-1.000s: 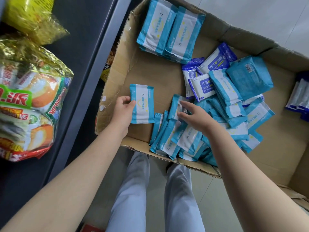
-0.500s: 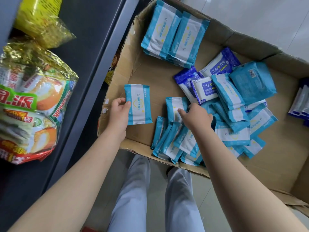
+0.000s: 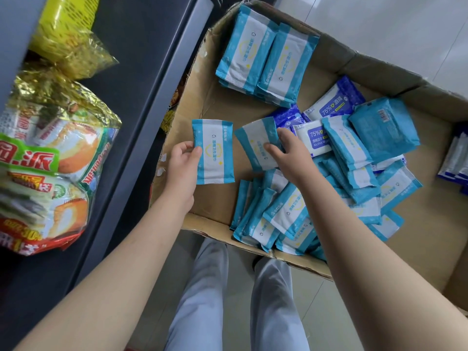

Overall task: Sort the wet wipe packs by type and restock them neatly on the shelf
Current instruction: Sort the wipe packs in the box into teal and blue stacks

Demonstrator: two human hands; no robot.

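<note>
Box floor bare beside left hand

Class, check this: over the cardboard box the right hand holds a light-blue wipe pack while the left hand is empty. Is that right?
No: the head view shows the left hand also holding a light-blue wipe pack. The rest stands.

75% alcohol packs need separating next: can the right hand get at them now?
Probably, once freed: the right hand grips a light blue pack, yet the nearest alcohol pack lies right beside its fingers, mostly uncovered, in the open box.
</note>
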